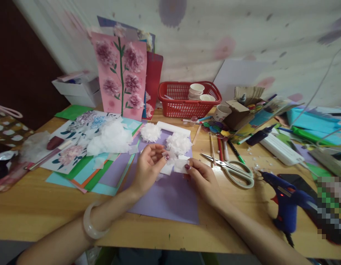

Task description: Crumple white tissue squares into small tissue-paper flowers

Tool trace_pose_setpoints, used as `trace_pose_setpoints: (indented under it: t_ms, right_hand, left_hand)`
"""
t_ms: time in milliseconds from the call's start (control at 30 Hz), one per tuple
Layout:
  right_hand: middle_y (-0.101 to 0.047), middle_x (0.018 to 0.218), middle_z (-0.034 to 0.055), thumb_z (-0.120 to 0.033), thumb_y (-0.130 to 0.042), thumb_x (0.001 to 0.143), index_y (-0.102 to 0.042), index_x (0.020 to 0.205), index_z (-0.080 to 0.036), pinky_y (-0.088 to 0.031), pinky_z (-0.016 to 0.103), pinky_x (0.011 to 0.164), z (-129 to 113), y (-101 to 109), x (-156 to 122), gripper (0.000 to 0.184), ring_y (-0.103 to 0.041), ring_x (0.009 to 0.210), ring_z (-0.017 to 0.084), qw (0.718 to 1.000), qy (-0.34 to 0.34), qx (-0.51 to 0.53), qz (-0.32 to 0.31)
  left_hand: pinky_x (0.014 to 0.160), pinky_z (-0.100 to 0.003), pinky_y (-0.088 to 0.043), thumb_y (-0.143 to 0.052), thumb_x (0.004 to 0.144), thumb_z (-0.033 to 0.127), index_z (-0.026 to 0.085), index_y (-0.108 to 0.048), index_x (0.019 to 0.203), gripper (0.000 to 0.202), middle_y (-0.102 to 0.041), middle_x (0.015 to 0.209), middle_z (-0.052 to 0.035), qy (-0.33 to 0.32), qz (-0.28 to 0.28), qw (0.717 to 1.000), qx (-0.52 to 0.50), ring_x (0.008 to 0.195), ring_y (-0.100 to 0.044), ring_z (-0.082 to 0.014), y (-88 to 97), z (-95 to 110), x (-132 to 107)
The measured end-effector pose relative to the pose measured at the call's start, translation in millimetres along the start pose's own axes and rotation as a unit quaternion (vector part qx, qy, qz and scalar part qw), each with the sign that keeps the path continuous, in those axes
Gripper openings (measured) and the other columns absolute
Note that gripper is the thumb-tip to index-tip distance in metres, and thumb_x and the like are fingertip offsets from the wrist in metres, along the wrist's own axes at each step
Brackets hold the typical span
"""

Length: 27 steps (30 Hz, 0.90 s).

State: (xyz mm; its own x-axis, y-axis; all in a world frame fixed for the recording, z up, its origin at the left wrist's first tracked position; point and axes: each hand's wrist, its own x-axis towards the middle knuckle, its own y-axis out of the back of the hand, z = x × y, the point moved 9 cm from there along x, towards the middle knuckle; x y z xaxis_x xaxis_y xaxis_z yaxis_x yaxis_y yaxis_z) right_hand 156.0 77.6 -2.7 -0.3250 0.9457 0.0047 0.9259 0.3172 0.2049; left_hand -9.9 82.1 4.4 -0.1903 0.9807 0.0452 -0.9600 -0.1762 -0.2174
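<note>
My left hand (150, 165) pinches a small crumpled bundle of white tissue paper (167, 167) between thumb and fingers. To its right, my right hand (201, 176) grips a flat white tissue paper square (180, 165) by its edge. Both hands are above a purple sheet of paper (165, 198). Just beyond them, two fluffy white paper flowers, one at the left (150, 132) and one at the right (178, 142), rest on that sheet. A loose heap of white tissue pieces (112, 136) lies to the left.
Scissors (234, 169) and a blue glue gun (286, 200) lie to the right. Behind stand a red basket (188, 106) with paper cups and a pink flower picture (111, 99). Coloured papers (104, 186) cover the left. A small white box (76, 90) stands behind them.
</note>
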Motion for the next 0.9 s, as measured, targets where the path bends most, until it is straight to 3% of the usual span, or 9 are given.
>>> trace_pose_setpoints:
  t_ms: [200,300,433,600,733,900]
  right_hand:
    - [-0.046,0.059,-0.0032,-0.032,-0.047,0.088,-0.046,0.064,-0.019,-0.030,0.024,0.053,-1,6,2,0.027,-0.041,0.056,0.012,0.999,-0.003,0.040,0.027]
    - [-0.048,0.058,-0.0032,-0.032,-0.049,0.088,-0.048,0.064,-0.018,-0.030,0.024,0.054,1,7,4,0.027,-0.043,0.056,0.011,0.997,-0.012,0.061,0.034]
    - [-0.051,0.057,-0.0033,-0.038,-0.052,0.088,-0.050,0.066,-0.018,-0.032,0.024,0.054,5,1,6,0.030,-0.044,0.054,0.010,0.995,-0.028,0.091,0.016]
    - [-0.052,0.057,-0.0026,-0.044,-0.055,0.087,-0.055,0.067,-0.017,-0.034,0.023,0.054,-1,-7,5,0.034,-0.045,0.054,0.010,0.993,-0.025,0.110,-0.017]
    - [-0.052,0.059,-0.0023,-0.043,-0.056,0.088,-0.057,0.070,-0.016,-0.036,0.024,0.054,-7,-10,3,0.032,-0.046,0.054,0.011,0.993,-0.007,0.114,-0.036]
    - [-0.055,0.064,-0.0003,-0.038,-0.047,0.093,-0.063,0.079,-0.016,-0.038,0.025,0.058,-6,-12,2,0.031,-0.050,0.060,0.012,0.991,-0.003,0.124,-0.048]
  left_hand:
    - [0.080,-0.026,-0.051,-0.067,0.073,0.018,0.017,-0.056,0.091,0.021,-0.066,0.098,-0.0045,-0.065,0.033,0.997,0.012,0.089,-0.065,-0.0142,11.7,10,10]
    - [0.087,-0.031,-0.050,-0.064,0.076,0.019,0.017,-0.063,0.083,0.007,-0.069,0.105,-0.0075,-0.102,0.031,0.992,0.072,0.101,-0.064,-0.0188,13.0,17,9]
    - [0.090,-0.034,-0.051,-0.059,0.080,0.016,0.019,-0.072,0.073,0.015,-0.074,0.095,-0.0065,-0.139,-0.035,0.973,0.181,0.098,-0.066,-0.0197,-3.4,24,-2]
    - [0.089,-0.031,-0.053,-0.052,0.082,0.008,0.019,-0.074,0.089,0.026,-0.075,0.096,-0.0050,-0.189,-0.108,0.949,0.230,0.093,-0.068,-0.0163,-25.0,32,-18]
    - [0.088,-0.030,-0.054,-0.053,0.079,0.006,0.016,-0.073,0.094,0.027,-0.074,0.097,-0.0070,-0.184,-0.152,0.949,0.208,0.095,-0.067,-0.0171,-32.8,31,-23]
    - [0.081,-0.029,-0.058,-0.063,0.075,0.013,0.014,-0.071,0.096,0.022,-0.071,0.101,-0.0097,-0.101,-0.170,0.972,0.128,0.092,-0.068,-0.0183,-33.1,18,-21]
